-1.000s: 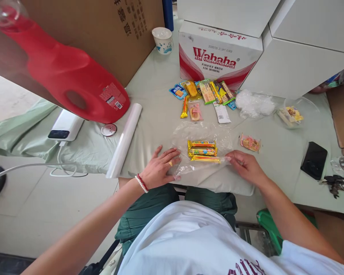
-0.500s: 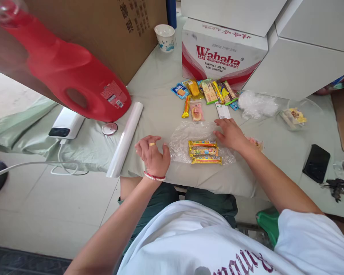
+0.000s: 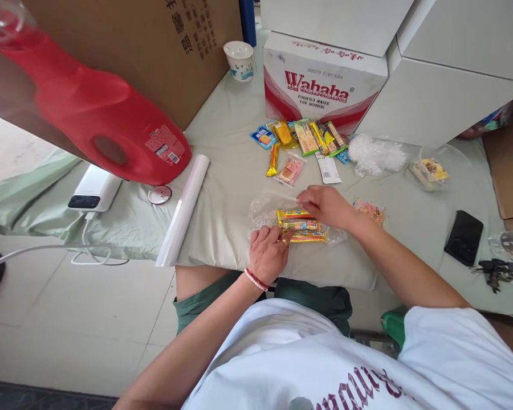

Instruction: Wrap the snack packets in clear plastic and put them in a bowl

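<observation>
Three yellow-wrapped snack bars [image 3: 302, 225] lie side by side on a sheet of clear plastic wrap [image 3: 263, 212] near the table's front edge. My right hand [image 3: 327, 206] is closed in a pinch on the far edge of the wrap, lifting it just behind the bars. At their left end, my left hand [image 3: 268, 253] rests low over the wrap with the index finger reaching onto the bars. Its other fingers are bent but not gripping anything visible. A pink snack packet [image 3: 371, 212] lies partly behind my right wrist.
Assorted packaged snacks [image 3: 306, 136] sit before a Wahaha carton [image 3: 325, 85]. A white roll [image 3: 183, 210], red jug [image 3: 123, 119] and power bank [image 3: 94, 188] stand left. Crumpled plastic [image 3: 377, 154], a clear container [image 3: 430, 171], a phone [image 3: 464, 238] and keys [image 3: 496, 273] lie right.
My left hand has moved right onto the bars. My right hand has shifted left and closed on the wrap, raising its far edge. The view has shifted slightly.
</observation>
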### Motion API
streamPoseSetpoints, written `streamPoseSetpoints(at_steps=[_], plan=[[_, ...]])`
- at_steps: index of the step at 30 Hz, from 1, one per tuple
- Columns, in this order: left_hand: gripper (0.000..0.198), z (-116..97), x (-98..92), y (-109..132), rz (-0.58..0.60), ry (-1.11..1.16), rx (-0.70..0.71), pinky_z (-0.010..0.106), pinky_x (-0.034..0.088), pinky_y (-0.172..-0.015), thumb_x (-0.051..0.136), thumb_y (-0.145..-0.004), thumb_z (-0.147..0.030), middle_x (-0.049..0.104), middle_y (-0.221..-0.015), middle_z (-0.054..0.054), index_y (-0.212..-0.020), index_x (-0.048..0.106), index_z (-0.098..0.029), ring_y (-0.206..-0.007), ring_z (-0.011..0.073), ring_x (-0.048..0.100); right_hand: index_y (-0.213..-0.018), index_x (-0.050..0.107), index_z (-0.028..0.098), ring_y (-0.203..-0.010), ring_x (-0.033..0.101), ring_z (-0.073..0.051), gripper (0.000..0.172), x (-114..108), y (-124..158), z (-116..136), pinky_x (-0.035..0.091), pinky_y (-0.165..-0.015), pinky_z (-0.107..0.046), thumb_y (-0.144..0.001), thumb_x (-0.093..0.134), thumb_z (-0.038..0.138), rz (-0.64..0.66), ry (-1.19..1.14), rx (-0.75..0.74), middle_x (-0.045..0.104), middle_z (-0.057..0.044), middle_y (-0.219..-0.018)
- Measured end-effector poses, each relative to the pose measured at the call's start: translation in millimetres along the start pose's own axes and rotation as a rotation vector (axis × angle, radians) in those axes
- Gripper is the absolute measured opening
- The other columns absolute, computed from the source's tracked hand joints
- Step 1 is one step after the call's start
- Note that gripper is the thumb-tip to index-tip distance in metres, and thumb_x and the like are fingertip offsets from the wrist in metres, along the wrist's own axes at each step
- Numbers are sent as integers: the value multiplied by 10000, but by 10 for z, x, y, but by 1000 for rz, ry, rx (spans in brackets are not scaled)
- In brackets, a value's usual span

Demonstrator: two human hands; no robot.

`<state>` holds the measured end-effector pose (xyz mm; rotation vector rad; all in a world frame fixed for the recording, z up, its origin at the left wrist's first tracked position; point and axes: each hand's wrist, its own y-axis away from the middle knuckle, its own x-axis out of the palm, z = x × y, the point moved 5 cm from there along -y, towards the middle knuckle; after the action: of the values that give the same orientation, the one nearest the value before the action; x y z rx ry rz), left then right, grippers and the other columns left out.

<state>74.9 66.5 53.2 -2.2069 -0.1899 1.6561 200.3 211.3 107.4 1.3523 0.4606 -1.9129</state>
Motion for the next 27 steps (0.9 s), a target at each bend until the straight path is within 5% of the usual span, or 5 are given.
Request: streamPoseSetpoints(at_steps=[9, 15, 18, 22, 27], plan=[[257, 414, -27, 194, -49, 364, -208, 393, 441, -814, 517, -944, -195, 695, -827, 68, -860, 756, -233, -899, 246, 591, -1488, 579, 306, -953, 586, -200, 490, 686, 676, 269, 388, -742, -268, -1047, 458, 132, 145, 193, -163, 643, -88, -1148], [413, 850, -89, 248, -200, 307, -710, 563, 293, -1224, 503, -990, -434, 578, -1451, 160, -1300, 650, -205, -1452, 331, 439, -1459, 629, 224, -967, 573, -231, 421, 691, 665, 334, 440, -814, -321, -1085, 436, 224, 84, 146, -140, 632, -114, -1077], [394, 754, 8, 107, -31, 270, -682, 658, 207, -1256, 735, -838, -448, 490, -1545, 187, -1144, 695, -204, -1579, 425, 231, -1437, 649, 208, -950, 561, -229, 414, 687, 674, 335, 460, -836, -340, -1073, 452, 216, 33, 127, -138, 614, -113, -1049], [79, 500, -82, -56, -150, 449, -611, 514, 510, -1067, 692, -855, -293, 671, -1183, 122, -877, 674, -219, -1218, 311, 629, -1379, 685, 221, -928, 538, -217, 382, 705, 685, 319, 471, -848, -343, -1037, 518, 184, -17, 69, -155, 598, -100, -1037], [68, 3, -89, -251, -127, 658, -358, 354, 596, -904, 601, -949, -244, 726, -1012, 59, -949, 665, -220, -958, 196, 715, -1246, 728, 205, -981, 536, -241, 306, 727, 670, 327, 494, -910, -397, -1027, 514, 191, -95, -61, -101, 611, -108, -1049]])
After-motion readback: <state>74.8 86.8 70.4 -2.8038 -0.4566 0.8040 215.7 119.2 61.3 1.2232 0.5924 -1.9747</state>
